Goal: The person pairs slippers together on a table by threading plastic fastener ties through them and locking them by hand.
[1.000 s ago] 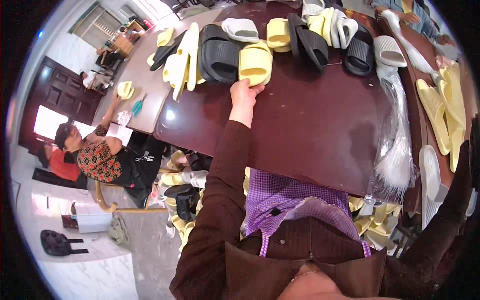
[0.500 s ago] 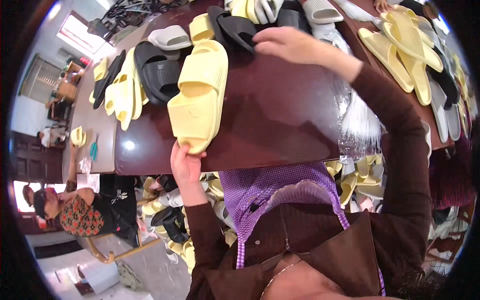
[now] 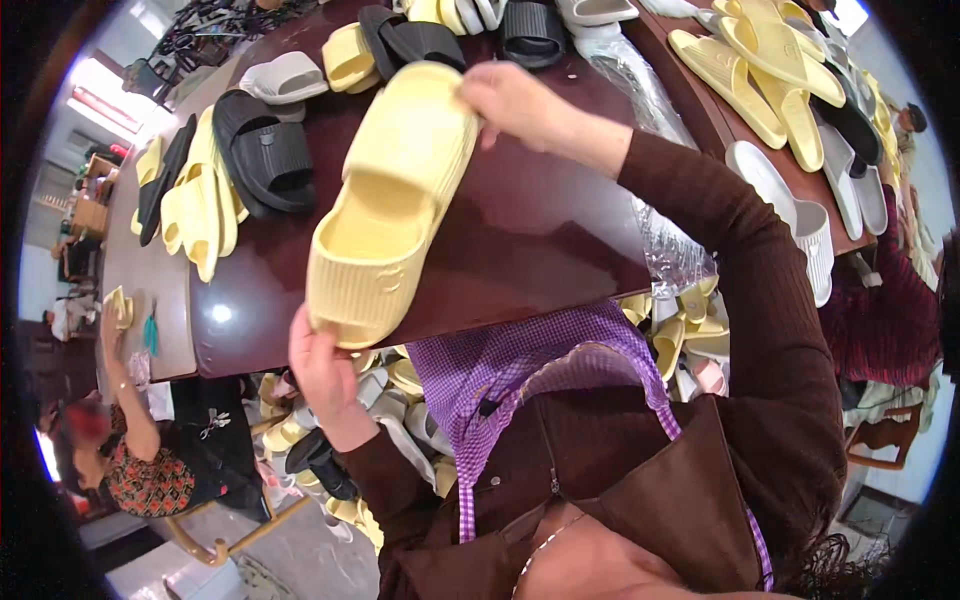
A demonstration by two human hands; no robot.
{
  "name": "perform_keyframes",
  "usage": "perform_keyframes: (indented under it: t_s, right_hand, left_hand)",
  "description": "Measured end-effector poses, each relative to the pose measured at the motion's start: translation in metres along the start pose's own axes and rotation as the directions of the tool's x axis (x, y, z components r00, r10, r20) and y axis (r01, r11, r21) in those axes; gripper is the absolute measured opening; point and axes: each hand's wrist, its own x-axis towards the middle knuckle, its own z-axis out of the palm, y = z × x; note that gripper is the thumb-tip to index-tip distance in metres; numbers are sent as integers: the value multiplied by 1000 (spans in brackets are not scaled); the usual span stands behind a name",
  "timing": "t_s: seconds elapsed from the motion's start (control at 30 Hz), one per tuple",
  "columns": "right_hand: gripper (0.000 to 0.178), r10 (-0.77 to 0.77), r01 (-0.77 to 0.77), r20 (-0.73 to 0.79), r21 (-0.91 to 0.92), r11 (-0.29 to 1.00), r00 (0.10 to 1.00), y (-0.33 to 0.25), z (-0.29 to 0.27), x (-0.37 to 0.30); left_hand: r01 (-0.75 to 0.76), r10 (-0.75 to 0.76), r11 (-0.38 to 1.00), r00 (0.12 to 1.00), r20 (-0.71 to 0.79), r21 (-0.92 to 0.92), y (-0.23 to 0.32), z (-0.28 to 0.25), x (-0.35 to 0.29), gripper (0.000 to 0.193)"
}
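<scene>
The room is brightly lit, strongest at far left, where a window (image 3: 105,95) burns out to white. A round glare spot sits on the left of the glossy table (image 3: 560,240), with a dark, soft-edged patch right of the yellow slipper (image 3: 365,275). The slipper's far end is pale and soft, its near ribs clearer. Clear plastic (image 3: 672,235) at right throws small, hard glints. The co-worker (image 3: 150,480) at left is blurred. Fisheye distortion bows the table's edges, and the rim falls to black.
</scene>
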Motion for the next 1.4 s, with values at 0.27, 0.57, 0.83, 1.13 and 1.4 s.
perform_keyframes:
  t_s: [0.27,0.57,0.83,1.13,1.4]
  right_hand:
    - [22,-159,181,-276,57,982,948,-21,-102,-4]
    - [24,-649,515,54,-658,549,759,-15,-79,-10]
    - [14,-600,318,-407,-575,754,689,1,-126,-163]
    - [15,-337,84,-525,-447,891,782,89,-75,-210]
    - [25,-465,59,-536,-609,791,705,115,-72,-207]
  left_hand:
    - [-188,173,913,982,72,362,81,6,23,41]
    - [-522,43,547,799,600,655,55,108,168,32]
    - [-627,319,552,768,556,550,8,181,91,26]
    - [-536,48,720,671,740,440,-67,295,53,29]
    - [60,-389,879,663,640,473,-117,341,56,25]
